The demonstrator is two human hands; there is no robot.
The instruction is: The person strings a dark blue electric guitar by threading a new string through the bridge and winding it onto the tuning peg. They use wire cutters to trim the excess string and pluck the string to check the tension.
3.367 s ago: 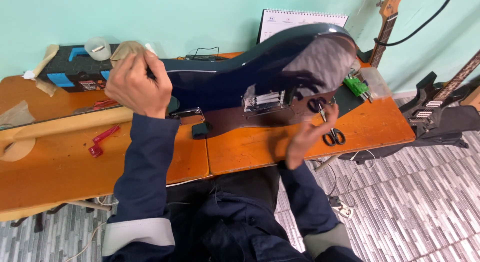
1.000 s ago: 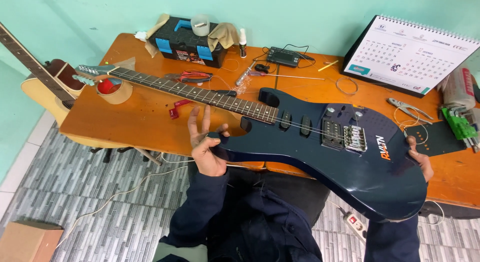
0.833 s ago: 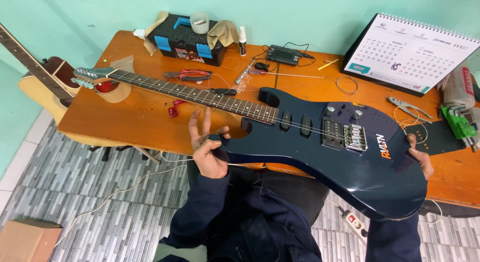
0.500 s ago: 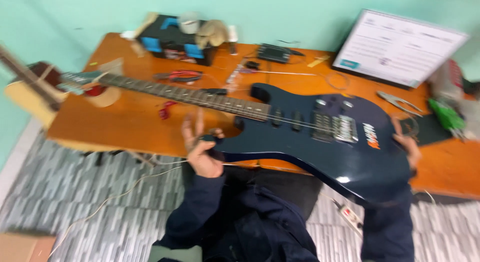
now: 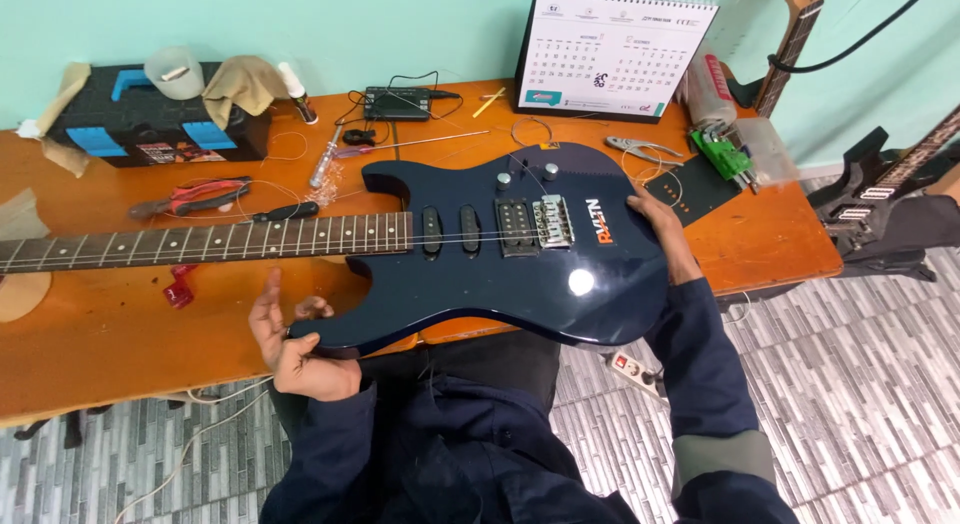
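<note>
**A:** What's changed since the frame half a second ago?

**B:** The guitar (image 5: 500, 254) has slid to the right across the desk (image 5: 110, 334) and now lies flat and sharp, face up, with its neck running out of view on the left. In the oldest frame it was tipped up on edge; now its back rests on the wood.

**A:** And the hands?

**B:** Nearest, the left hand (image 5: 295, 349) cups the guitar's lower horn from beneath, thumb side under the edge, fingers spread and loose above it. The right hand (image 5: 660, 229) lies half-open against the rounded tail end of the guitar body, palm on the rim. Neither is clenched; both steady the body by its edges.

**A:** How would it handle?

**B:** I'd judge it heavy at the body and stiff throughout, with a glossy dark-blue finish that looks slippery and easy to scratch. The strings and the metal bridge are the delicate parts. Best taken as it is now, by the body's edges, or with one hand under the neck where it joins the body.

**A:** What lies around it?

**B:** Just below the guitar's neck, a small red piece (image 5: 180, 287). Just beyond the neck, red-handled pliers (image 5: 190, 197). Further behind the guitar, a screwdriver (image 5: 327, 159), a small black box with wires (image 5: 398, 102) and a black toolbox (image 5: 150, 124) at the far left. Behind the guitar's tail stand a desk calendar (image 5: 620, 49) and green hex keys (image 5: 722, 154).
</note>
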